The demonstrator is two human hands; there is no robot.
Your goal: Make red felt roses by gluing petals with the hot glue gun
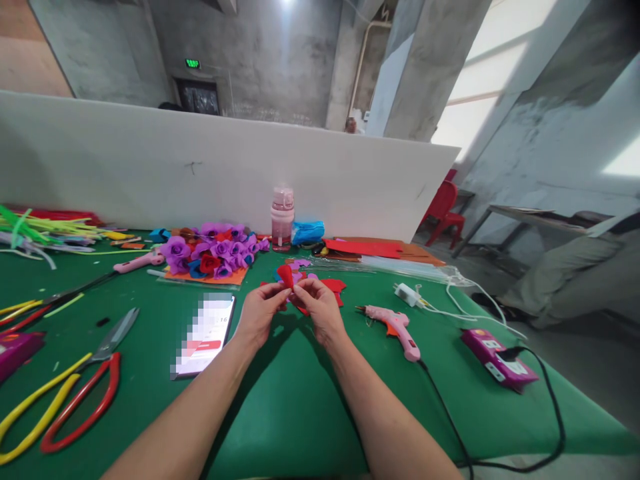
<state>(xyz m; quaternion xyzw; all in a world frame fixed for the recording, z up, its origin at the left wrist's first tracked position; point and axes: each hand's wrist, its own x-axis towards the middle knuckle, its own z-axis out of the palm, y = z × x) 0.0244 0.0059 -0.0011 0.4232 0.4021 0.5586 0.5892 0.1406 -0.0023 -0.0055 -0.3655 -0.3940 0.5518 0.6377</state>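
Note:
A small red petal piece [285, 275], felt or foam by its look, is pinched between the thumbs and fingertips of both hands. My left hand [261, 308] grips its left side, and my right hand [319, 308] meets it from the right, the two nearly touching. Behind and beneath the hands lie loose red and purple cut pieces [334, 288], partly covered by the fingers. A pink hot glue gun [395, 327] rests on the green table [300, 427] to the right of my right hand. A lit phone [207, 337] lies left of my left hand.
Finished purple, red and blue flowers [217, 250] are heaped at the back left. Scissors with yellow and red handles [95, 373] lie at left. A pink bottle [283, 220] stands before the white partition [225, 160]. Cords trail from the purple power strip [500, 360]. A seated person's leg [565, 273] shows at right.

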